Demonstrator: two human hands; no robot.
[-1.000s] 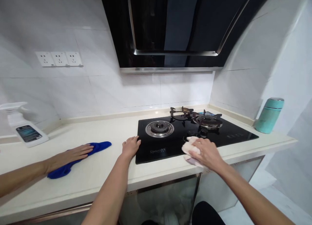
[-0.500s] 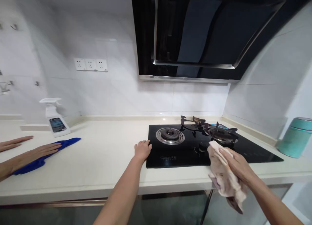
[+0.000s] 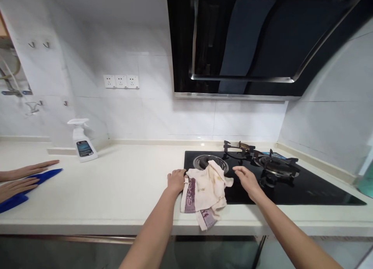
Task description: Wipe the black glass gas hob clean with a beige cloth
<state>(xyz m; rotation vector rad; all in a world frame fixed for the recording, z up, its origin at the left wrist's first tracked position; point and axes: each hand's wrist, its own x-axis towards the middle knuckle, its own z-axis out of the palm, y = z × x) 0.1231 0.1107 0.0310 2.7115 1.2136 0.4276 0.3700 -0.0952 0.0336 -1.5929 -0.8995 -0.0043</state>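
A stained pale cloth (image 3: 204, 189) with purple patterned bands lies crumpled over the left front of the black gas hob (image 3: 317, 193). Part of it droops over the counter's front edge. My left hand (image 3: 176, 180) rests palm down at the hob's left edge, against the cloth's left side; its fingers are bent and their tips are partly hidden. To the right of the cloth, my right hand (image 3: 247, 181) hovers over the hob with loosely curled fingers and nothing in them. The left burner (image 3: 198, 162) is partly covered by the cloth.
At far left another person's hands (image 3: 21, 185) rest by a blue cloth (image 3: 48, 176). A white spray bottle (image 3: 83, 143) stands on the counter (image 3: 131, 183). Metal pan supports (image 3: 239, 150) sit on the hob's back right. A black range hood (image 3: 247, 40) overhangs it.
My right hand has carried the pale cloth leftward and let go of it beside my left hand. The other person's blue cloth has shifted left in view; the camera has turned slightly left.
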